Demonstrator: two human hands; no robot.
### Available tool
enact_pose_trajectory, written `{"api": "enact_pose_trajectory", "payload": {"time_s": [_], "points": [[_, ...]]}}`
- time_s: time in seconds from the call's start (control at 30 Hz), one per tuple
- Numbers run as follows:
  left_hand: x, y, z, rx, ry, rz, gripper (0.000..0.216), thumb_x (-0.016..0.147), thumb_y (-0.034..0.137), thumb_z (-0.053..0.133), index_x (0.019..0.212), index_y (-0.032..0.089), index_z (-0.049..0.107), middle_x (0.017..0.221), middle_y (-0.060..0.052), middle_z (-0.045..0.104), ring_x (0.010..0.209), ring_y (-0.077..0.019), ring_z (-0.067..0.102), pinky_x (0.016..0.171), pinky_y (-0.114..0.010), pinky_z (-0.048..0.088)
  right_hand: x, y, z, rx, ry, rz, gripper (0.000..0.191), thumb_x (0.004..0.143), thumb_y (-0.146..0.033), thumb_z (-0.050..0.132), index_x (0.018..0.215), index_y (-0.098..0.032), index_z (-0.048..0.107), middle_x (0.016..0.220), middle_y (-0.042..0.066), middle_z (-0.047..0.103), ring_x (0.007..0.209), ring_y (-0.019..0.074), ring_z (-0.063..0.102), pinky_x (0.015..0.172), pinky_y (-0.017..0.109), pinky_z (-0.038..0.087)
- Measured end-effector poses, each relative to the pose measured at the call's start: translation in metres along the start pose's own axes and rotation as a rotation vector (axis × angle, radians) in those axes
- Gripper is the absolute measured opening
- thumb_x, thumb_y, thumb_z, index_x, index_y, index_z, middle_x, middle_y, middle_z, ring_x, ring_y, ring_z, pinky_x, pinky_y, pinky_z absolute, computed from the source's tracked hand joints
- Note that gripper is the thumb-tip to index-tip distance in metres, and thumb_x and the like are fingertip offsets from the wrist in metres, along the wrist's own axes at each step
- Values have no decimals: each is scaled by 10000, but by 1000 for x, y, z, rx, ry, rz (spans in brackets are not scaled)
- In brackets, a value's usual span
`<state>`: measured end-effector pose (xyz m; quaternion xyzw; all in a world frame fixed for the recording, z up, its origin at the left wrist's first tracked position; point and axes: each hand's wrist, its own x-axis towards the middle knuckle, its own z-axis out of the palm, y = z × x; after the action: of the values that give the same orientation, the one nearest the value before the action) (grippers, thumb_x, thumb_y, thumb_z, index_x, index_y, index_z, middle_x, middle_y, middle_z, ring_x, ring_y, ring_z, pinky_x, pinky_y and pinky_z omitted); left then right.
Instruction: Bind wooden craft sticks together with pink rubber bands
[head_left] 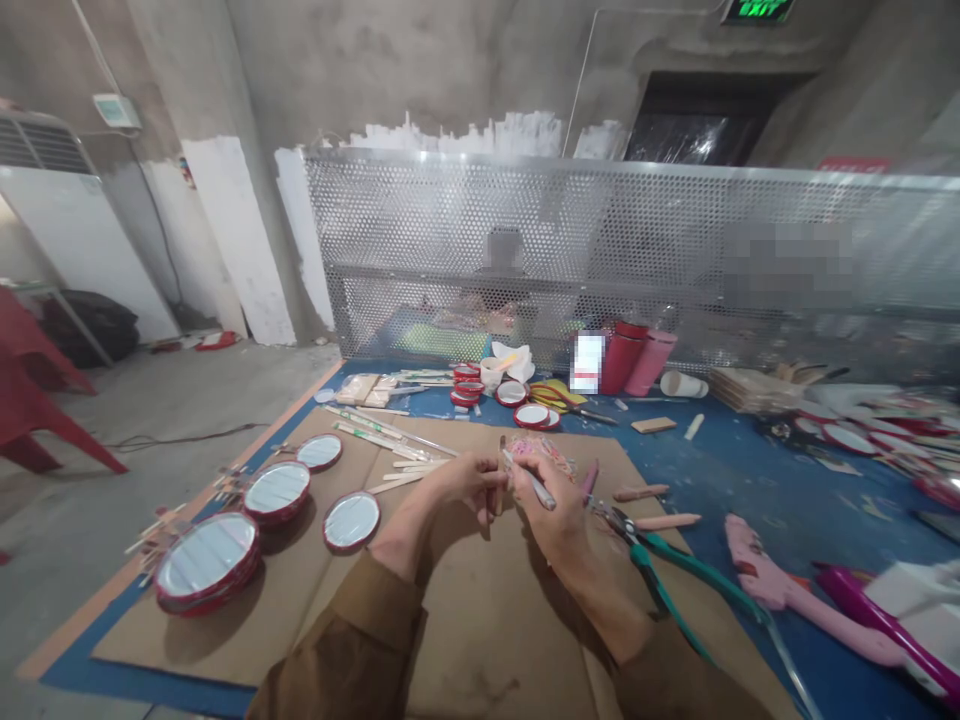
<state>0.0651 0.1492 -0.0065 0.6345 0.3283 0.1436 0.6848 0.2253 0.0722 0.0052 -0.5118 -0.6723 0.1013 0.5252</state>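
Pinching a stick (500, 478), both hands meet beside red-rimmed lids (351, 521).

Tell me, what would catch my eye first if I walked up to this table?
Probably the two hands at the middle: the left hand pinches a small wooden stick upright while the right hand holds a slim tool against it. To their left, round red-rimmed mirrors lie in stacks on the cardboard. To the right, green-handled pliers and a pink glue gun lie by the blue mat.
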Motion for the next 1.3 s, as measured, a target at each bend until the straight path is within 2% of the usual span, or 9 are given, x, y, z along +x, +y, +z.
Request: {"api": "enact_pose_trajectory", "payload": {"time_s": [0.2, 0.37, 0.57, 0.7, 0.83, 0.97, 1.13, 1.3], "points": [[1, -3, -2, 2, -4, 10, 554, 788, 704, 725, 785, 185, 529, 599, -36, 659, 476, -160, 646, 516, -285, 546, 2, 1, -3, 4, 40, 18, 253, 930, -423, 531, 868, -242, 696, 836, 78, 774, 828, 251, 725, 826, 372, 547], [1, -2, -1, 3, 12, 28, 620, 736, 767, 734, 793, 180, 542, 581, -33, 641, 477, -176, 648, 504, -303, 551, 1, 4, 0, 44, 5, 9, 244, 937, -398, 534, 886, -232, 705, 816, 67, 768, 771, 228, 718, 802, 346, 546], [0, -1, 0, 13, 10, 39, 661, 678, 794, 750, 810, 173, 567, 595, -28, 651, 453, -176, 641, 470, -299, 538, 0, 5, 2, 14, 73, -23, 247, 937, -402, 541, 872, -226, 701, 832, 72, 779, 803, 228, 730, 781, 336, 542], [0, -2, -1, 17, 6, 50, 625, 721, 763, 742, 837, 173, 573, 598, -22, 651, 470, -169, 646, 494, -290, 543, 1, 5, 3, 13, 45, -18, 259, 941, -398, 534, 876, -226, 716, 781, 63, 771, 783, 223, 729, 756, 323, 538], [2, -4, -2, 11, 28, 24, 564, 783, 714, 723, 818, 177, 556, 594, -29, 649, 472, -173, 643, 494, -297, 543, 2, 6, 2, 17, 92, -37, 247, 931, -398, 539, 888, -231, 716, 835, 75, 782, 841, 241, 731, 832, 364, 547], [2, -4, -3, 12, 19, 24, 502, 841, 654, 703, 830, 171, 564, 622, -33, 669, 470, -161, 643, 503, -281, 535, 2, 7, 2, 51, 70, -18, 234, 941, -392, 553, 904, -228, 715, 751, 52, 749, 803, 230, 725, 825, 354, 551], [1, -2, -2, 11, 3, 28, 518, 832, 674, 708, 866, 183, 547, 609, -28, 670, 464, -167, 649, 494, -266, 518, 1, 9, 6, 86, -2, -1, 254, 931, -414, 556, 881, -216, 706, 719, 38, 719, 684, 201, 680, 703, 314, 541], [2, -1, -4, 30, 3, 12, 526, 826, 676, 713, 835, 184, 528, 607, -29, 665, 466, -161, 646, 478, -253, 510, -1, 9, 5, 88, 57, 49, 240, 924, -436, 587, 873, -229, 698, 737, 35, 726, 700, 202, 689, 755, 330, 546]]}}
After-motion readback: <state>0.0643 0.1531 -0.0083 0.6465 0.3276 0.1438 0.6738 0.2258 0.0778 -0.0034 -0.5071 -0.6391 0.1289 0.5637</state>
